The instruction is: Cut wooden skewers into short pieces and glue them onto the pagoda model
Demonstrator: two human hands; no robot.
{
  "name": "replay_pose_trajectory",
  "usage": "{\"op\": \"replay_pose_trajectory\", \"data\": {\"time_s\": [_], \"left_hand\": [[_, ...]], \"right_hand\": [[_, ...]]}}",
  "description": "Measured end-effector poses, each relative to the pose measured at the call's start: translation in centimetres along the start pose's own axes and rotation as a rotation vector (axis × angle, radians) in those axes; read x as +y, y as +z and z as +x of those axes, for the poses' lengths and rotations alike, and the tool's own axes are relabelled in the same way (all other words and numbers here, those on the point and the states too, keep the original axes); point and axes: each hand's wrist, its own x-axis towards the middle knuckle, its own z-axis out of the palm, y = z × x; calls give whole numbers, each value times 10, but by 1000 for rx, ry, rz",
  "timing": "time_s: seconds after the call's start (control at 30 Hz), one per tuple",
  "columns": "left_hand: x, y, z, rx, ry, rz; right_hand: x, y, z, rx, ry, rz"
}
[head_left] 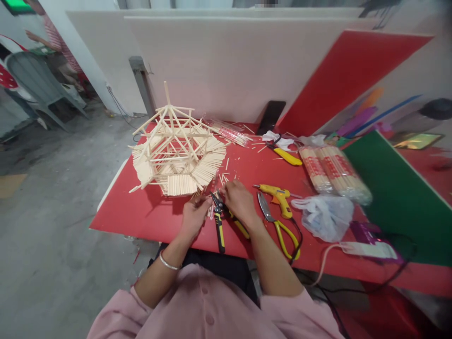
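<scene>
Two hands low on table (pixel 141 216), just below stick model (pixel 176 155). Left hand (pixel 194 214) pinches sticks (pixel 210 210), seemingly. Right hand (pixel 240 200) covers cutters (pixel 219 231), grip unclear. Trimming step, I judge; clean cut needs stick square in blades.

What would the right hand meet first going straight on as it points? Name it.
Probably the loose short sticks just beyond the right hand, then the stick model; depth is unclear.

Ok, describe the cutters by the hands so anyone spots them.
On the red table, before the stick model, the cutters lie between the left hand and right hand. Unlike the yellow-handled snips beside them, their handles are black and yellow.
</scene>
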Motion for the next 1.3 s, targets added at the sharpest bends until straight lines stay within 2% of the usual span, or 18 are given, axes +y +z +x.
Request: {"op": "replay_pose_trajectory", "data": {"time_s": [0.13,0.23,0.3,0.37,0.43,0.53,0.63,0.7,0.77,0.9,1.0,1.1,1.23,1.3], "left_hand": [[-4,4,-2,-195,-100,-74],[-2,5,-6,-334,-189,-106],[1,3,-9,-376,-215,-134],[4,-2,-12,-361,-211,-179],[7,-7,-14,-315,-209,-238],[7,-14,-17,-269,-234,-320],[7,-16,-19,-247,-238,-364],[6,-15,-21,-257,-231,-376],[6,-15,-23,-279,-230,-377],[4,-13,-27,-276,-236,-370],[4,-10,-30,-275,-265,-368],[5,-5,-33,-287,-279,-360],[11,-2,-37,-313,-270,-375],[14,-2,-39,-323,-260,-375]], "right_hand": [[-2,-10,-43,-12,-130,70],[2,-11,-61,1,-200,169],[7,-9,-69,25,-221,277],[12,-3,-77,90,-142,316],[11,4,-86,143,-3,236],[-1,16,-100,57,118,25],[-19,22,-109,-51,195,-84],[-26,23,-112,-67,262,-118],[-25,20,-113,-63,270,-124],[0,12,-115,43,199,-118],[26,4,-117,102,384,-197],[48,-1,-117,7,520,-205],[61,-7,-118,-45,530,-156],[63,-11,-120,-114,557,-166]]}}
